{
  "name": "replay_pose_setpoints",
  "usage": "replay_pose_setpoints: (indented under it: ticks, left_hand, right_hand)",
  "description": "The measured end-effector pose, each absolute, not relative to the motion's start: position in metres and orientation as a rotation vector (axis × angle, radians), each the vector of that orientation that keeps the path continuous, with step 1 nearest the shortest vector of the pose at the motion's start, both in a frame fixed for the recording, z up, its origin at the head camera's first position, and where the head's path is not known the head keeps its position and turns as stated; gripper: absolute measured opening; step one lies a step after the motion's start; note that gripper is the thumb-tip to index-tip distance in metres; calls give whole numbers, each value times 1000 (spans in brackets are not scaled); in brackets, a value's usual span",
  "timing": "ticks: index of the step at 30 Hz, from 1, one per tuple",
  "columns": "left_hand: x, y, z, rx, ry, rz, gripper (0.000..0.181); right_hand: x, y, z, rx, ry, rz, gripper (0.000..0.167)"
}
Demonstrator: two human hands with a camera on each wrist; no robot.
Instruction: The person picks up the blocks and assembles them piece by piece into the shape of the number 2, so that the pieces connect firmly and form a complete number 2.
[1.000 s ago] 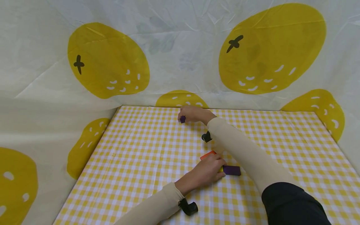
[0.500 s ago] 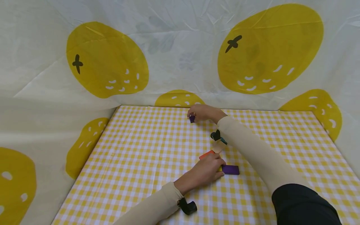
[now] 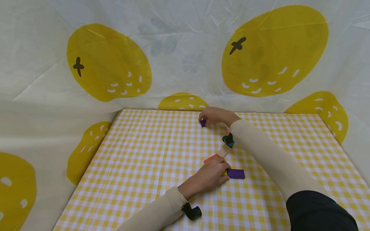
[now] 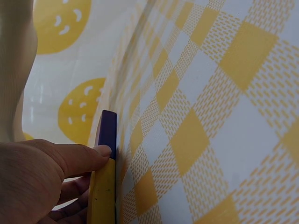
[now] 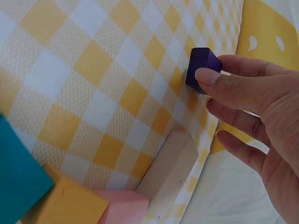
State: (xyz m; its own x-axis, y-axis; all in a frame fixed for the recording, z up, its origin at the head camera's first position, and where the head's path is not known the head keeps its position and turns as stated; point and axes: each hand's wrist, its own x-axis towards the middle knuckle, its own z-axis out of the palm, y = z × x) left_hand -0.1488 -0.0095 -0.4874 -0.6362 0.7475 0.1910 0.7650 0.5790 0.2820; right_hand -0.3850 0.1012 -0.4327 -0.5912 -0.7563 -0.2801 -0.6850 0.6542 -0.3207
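Note:
My right hand point(image 3: 215, 116) pinches a small purple block point(image 5: 201, 67) between thumb and fingers, at the far side of the table. Just nearer in the right wrist view, a natural wood block point(image 5: 169, 170), a pink block point(image 5: 124, 205), an orange-yellow block point(image 5: 70, 200) and a teal block point(image 5: 21, 172) form a line. My left hand point(image 3: 210, 175) holds a yellow block point(image 4: 103, 193), its thumb at the seam with a purple block point(image 4: 108, 133) touching its end. Beside the left fingers lie an orange block point(image 3: 211, 158) and another wood block point(image 3: 224, 150). The left hand partly covers the yellow block.
A yellow-and-white checked cloth point(image 3: 138, 154) covers the table. Its far edge meets a hanging sheet point(image 3: 185, 48) printed with yellow fruit, which also runs along the left side. My right forearm point(image 3: 266, 157) reaches over the table's right half.
My right hand has moved right with the small purple block in its fingers. More of the wood, pink and teal blocks shows beside that arm. The left hand has stayed almost still.

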Motion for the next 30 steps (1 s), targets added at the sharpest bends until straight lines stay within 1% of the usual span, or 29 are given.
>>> replay_pose_setpoints:
  ticks: [7, 16, 21, 30]
  left_hand:
    - [-148, -10, -485, -1310, -2756, -541, 23]
    - [-148, -10, -487, -1313, -2767, -551, 23]
    - [-148, -10, -487, -1307, -2785, -561, 23]
    - [-147, -10, -487, -1293, -2780, -566, 23]
  right_hand:
    - [-386, 113, -432, -1237, 2504, -243, 36]
    - [-384, 124, -433, -1169, 2508, -261, 32]
    - [-385, 128, -435, -1184, 2507, -274, 33]
    - [-381, 133, -433, -1097, 2509, -291, 36]
